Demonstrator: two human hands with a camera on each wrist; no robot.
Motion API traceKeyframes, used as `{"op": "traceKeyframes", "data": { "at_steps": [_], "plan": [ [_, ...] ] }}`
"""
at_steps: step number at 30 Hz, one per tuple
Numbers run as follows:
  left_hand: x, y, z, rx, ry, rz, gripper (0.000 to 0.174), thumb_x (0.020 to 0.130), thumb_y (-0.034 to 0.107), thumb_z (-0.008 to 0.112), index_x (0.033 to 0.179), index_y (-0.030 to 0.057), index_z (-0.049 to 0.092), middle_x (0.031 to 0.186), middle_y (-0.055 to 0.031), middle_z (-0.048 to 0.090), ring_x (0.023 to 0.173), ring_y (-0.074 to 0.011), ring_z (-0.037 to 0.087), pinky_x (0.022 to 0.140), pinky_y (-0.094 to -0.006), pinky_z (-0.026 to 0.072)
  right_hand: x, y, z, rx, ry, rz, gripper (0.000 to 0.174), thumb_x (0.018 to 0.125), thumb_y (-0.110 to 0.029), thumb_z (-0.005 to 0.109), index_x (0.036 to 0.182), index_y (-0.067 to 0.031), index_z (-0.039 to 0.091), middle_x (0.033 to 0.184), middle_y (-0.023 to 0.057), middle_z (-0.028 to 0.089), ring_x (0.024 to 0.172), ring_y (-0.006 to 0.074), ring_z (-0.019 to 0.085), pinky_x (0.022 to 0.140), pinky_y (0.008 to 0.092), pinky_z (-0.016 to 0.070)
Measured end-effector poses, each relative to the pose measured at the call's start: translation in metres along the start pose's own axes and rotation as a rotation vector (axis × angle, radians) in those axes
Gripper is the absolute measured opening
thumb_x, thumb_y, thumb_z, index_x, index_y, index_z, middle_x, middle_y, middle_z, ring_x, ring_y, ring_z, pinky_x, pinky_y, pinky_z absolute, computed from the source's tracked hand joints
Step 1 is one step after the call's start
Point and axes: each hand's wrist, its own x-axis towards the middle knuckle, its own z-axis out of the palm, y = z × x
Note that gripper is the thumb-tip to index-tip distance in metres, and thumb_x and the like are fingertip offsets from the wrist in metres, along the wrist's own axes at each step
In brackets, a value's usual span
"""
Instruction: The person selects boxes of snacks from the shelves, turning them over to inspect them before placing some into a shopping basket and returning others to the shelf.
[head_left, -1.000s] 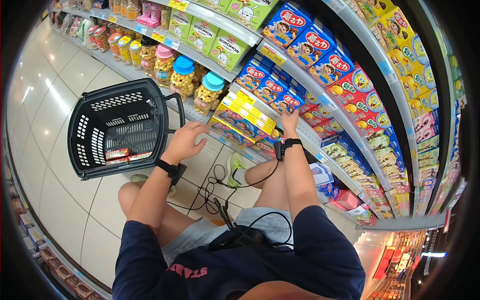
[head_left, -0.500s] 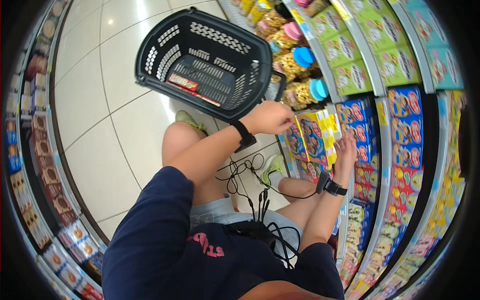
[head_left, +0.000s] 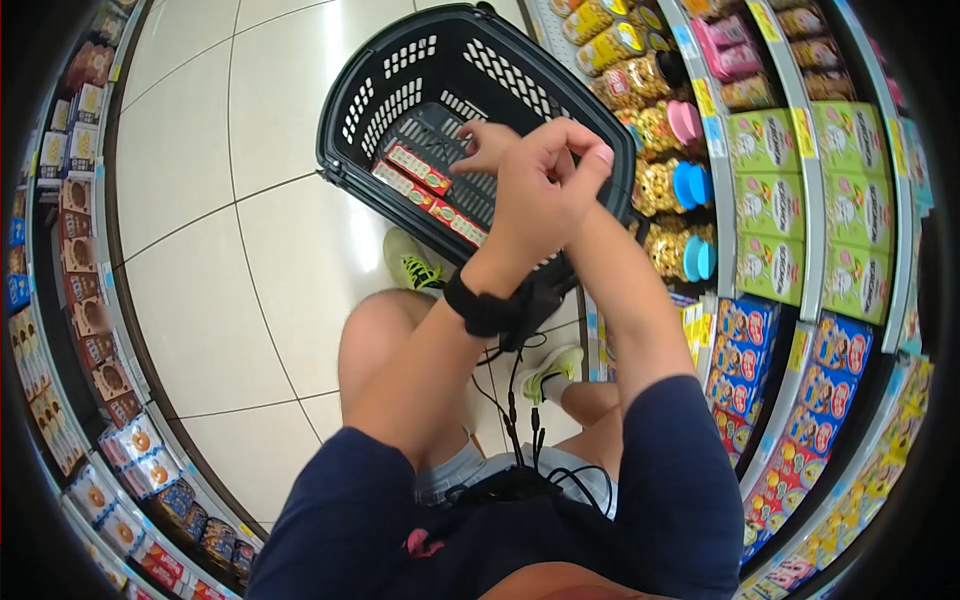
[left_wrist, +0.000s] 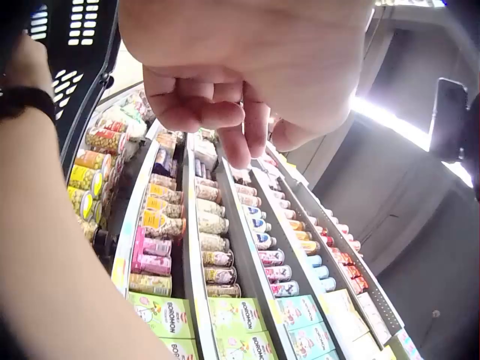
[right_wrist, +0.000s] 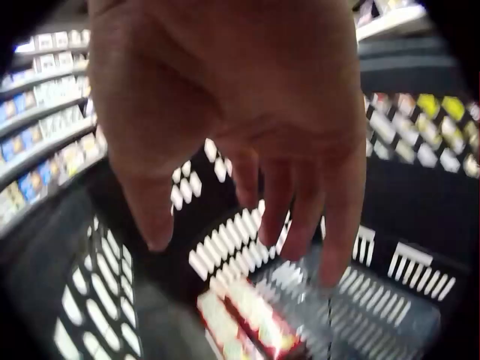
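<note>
A black plastic shopping basket [head_left: 345,165] stands on the floor, with several small red-and-white boxes [head_left: 418,170] lying in its bottom. Reaching into it under the left forearm, my right hand [head_left: 488,150] has its fingers spread and relaxed, holding nothing. In the right wrist view, that hand [right_wrist: 240,135] hangs above the boxes [right_wrist: 259,319], apart from them. My left hand [head_left: 550,185] is raised over the right forearm, covering part of it in the head view. The left wrist view shows the left hand [left_wrist: 247,82] with loosely bent fingers and nothing in them.
Shelves on the right carry snack jars with blue lids [head_left: 692,187], green boxes [head_left: 770,205] and blue boxes [head_left: 745,345]. Another shelf of packets [head_left: 90,310] runs along the left. Cables [head_left: 515,400] hang between the person's knees above the tiled floor [head_left: 250,300].
My right hand has left the yellow and blue boxes on the shelf and moved left into the basket. The left hand has come up across the right forearm. The head view has turned leftward.
</note>
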Motion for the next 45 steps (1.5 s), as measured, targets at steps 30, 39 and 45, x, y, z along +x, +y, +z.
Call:
{"op": "traceKeyframes", "data": {
  "at_steps": [30, 39, 45],
  "plan": [
    [0.014, -0.004, 0.015, 0.307, -0.081, 0.13, 0.007, 0.077, 0.003, 0.071, 0.079, 0.0049, 0.064, 0.071, -0.0006, 0.06, 0.043, -0.0064, 0.04, 0.041, -0.0231, 0.0272, 0.103, 0.088, 0.083, -0.824, 0.235, 0.386, 0.126, 0.059, -0.033, 0.09, 0.156, -0.0064, 0.013, 0.13, 0.0255, 0.052, 0.115, 0.0416, 0.059, 0.099, 0.0472, 0.0491],
    [0.017, 0.005, 0.045, 0.307, -0.108, 0.212, 0.006, 0.079, -0.001, 0.068, 0.082, 0.0022, 0.064, 0.072, -0.0042, 0.06, 0.061, -0.0171, 0.058, 0.059, -0.0269, 0.0455, -0.001, -0.021, -0.056, 0.293, 0.186, 0.206, 0.09, 0.081, -0.016, 0.078, 0.153, -0.0092, 0.026, 0.116, 0.01, 0.062, 0.1, 0.0174, 0.062, 0.088, 0.0284, 0.052],
    [0.012, 0.007, 0.056, 0.561, 0.179, 0.615, 0.037, 0.085, 0.008, 0.064, 0.119, 0.0007, 0.053, 0.13, -0.0217, 0.045, 0.124, -0.036, 0.042, 0.104, -0.048, 0.0316, -0.2, -0.087, -0.077, 0.706, 0.564, -0.183, 0.077, 0.086, -0.008, 0.071, 0.15, -0.0036, 0.029, 0.138, 0.0107, 0.052, 0.123, 0.0207, 0.056, 0.103, 0.0385, 0.0481]
  ]
}}
